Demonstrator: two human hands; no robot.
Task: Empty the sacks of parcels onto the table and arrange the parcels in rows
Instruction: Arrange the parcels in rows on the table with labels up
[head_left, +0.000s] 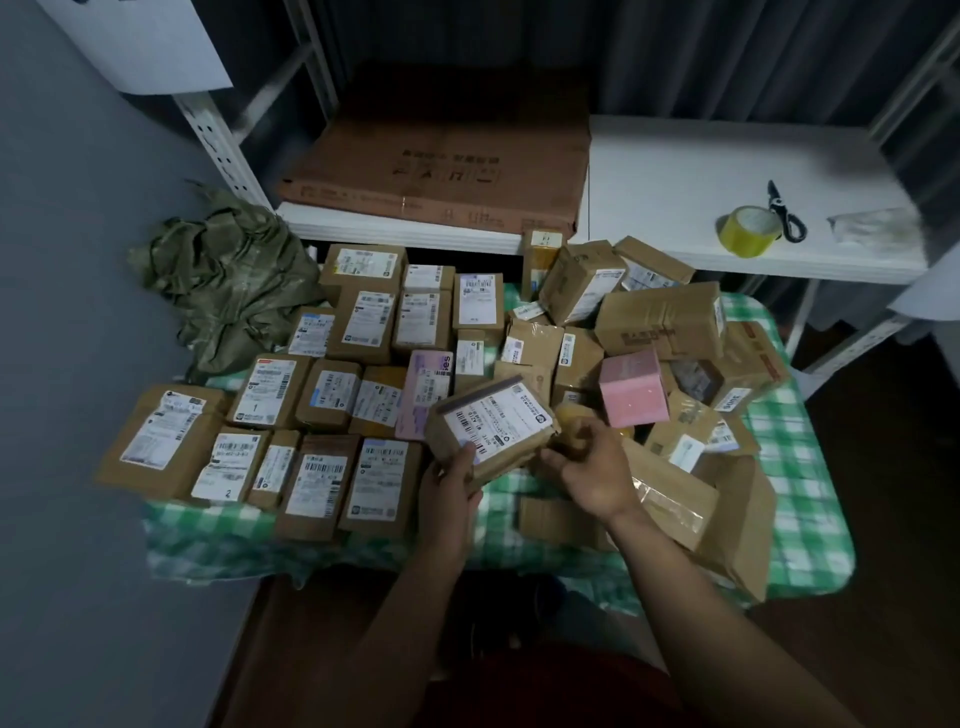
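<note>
Both hands hold one brown cardboard parcel (491, 423) just above the near middle of the table (810, 441), which is covered in a green-and-white checked cloth. The left hand (451, 486) grips the parcel's near-left corner, thumb curled over the white shipping label and fingers (475, 493) wrapped underneath; the right hand (584, 470) pinches its right end, fingers curled round the edge. The parcel is tilted, label up, with its long axis running from near-left to far-right. The open slot in the arranged rows (291, 395) lies just to the left of the parcel, at the right end of the front row beside a label-up box (382, 480), so the left hand is the nearer one to guide it there; I judge the parcel needs a small turn so its long axis matches its neighbours, which lie lengthwise away from the person. The sorted boxes are flat, matte kraft cartons with glossy tape and white barcode labels. To the right a loose heap (670, 364) of unsorted cartons lies at all angles, with a pink box (634, 387) among them. A crumpled green woven sack (234, 275) sits slack at the far-left edge, apparently emptied.
</note>
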